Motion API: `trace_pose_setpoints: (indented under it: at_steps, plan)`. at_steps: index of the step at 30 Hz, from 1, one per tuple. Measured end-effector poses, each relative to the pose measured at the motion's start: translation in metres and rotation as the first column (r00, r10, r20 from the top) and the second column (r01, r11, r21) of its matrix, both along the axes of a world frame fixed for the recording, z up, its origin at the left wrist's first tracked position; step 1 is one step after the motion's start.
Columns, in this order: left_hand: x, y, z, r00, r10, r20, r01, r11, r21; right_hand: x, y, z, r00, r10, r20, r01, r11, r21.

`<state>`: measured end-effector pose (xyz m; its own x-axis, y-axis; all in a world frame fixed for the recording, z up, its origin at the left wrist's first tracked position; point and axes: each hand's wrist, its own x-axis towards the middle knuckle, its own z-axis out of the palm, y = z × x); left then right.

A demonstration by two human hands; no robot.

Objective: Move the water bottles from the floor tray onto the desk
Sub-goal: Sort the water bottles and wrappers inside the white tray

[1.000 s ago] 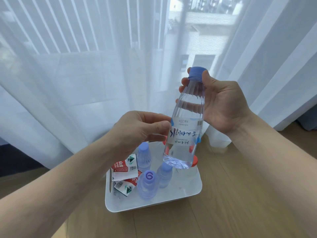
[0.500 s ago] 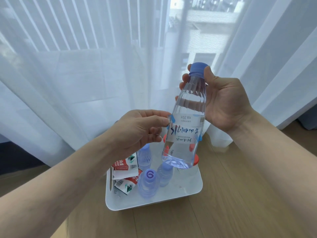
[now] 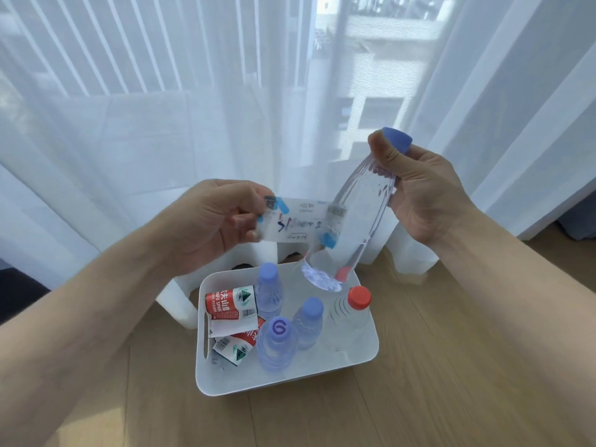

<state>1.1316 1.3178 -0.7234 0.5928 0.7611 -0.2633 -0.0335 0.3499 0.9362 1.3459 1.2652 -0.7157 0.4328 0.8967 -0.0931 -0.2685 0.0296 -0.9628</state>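
My right hand (image 3: pixel 419 191) grips a clear water bottle (image 3: pixel 358 217) by its neck, just under the blue cap, and holds it tilted above the tray. My left hand (image 3: pixel 213 221) pinches the bottle's white label (image 3: pixel 296 222), which is stretched out sideways and still joined to the bottle at its right end. Below on the floor sits a white tray (image 3: pixel 367 343). In it stand three blue-capped bottles (image 3: pixel 277 343) and a red-capped bottle (image 3: pixel 353 311).
Two loose red-and-white labels (image 3: pixel 230 304) lie in the tray's left part. White sheer curtains (image 3: pixel 161 108) hang right behind the tray and reach the wooden floor (image 3: pixel 451 366). No desk is in view.
The label has been peeled off the bottle: my left hand pulled it away to the left. My right hand moved right and tilted the bottle.
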Motion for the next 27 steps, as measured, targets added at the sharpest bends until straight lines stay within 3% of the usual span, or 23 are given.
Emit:
trace_pose_setpoints:
  at_steps: [3, 4, 6, 8, 12, 15, 19, 27]
  plan:
    - [-0.012, 0.011, 0.009, 0.999, 0.028, 0.015, -0.029, 0.997, 0.066, -0.002, 0.002, 0.000, 0.989, -0.092, 0.114, 0.091, 0.996, 0.021]
    - [-0.016, 0.016, 0.010, 0.998, 0.040, -0.041, -0.034, 0.992, 0.125, -0.002, 0.002, -0.001, 0.981, -0.112, 0.157, 0.110, 0.994, 0.025]
    - [-0.024, 0.026, 0.004, 0.949, 0.091, -0.301, 0.012, 0.946, 0.324, 0.000, 0.001, -0.005, 0.971, -0.143, 0.191, 0.142, 0.990, 0.020]
    - [-0.032, 0.036, -0.013, 0.816, 0.169, -0.552, 0.134, 0.875, 0.466, 0.004, 0.000, -0.011, 0.966, -0.173, 0.193, 0.176, 0.984, -0.002]
    - [-0.048, 0.046, -0.072, 0.504, 0.190, -0.843, 0.430, 0.791, 0.435, 0.006, 0.000, -0.022, 0.941, -0.167, 0.293, 0.186, 0.982, -0.036]
    - [-0.049, 0.041, -0.108, 0.406, 0.216, -0.888, 0.458, 0.793, 0.402, 0.003, 0.001, -0.030, 0.897, -0.111, 0.428, 0.155, 0.986, -0.068]
    - [-0.043, 0.037, -0.127, 0.401, 0.245, -0.883, 0.458, 0.781, 0.425, 0.006, 0.001, -0.046, 0.855, -0.056, 0.515, 0.151, 0.978, -0.144]
    - [-0.042, 0.037, -0.134, 0.353, 0.129, -0.927, 0.565, 0.760, 0.321, 0.012, -0.003, -0.086, 0.726, 0.172, 0.666, 0.073, 0.943, -0.324]
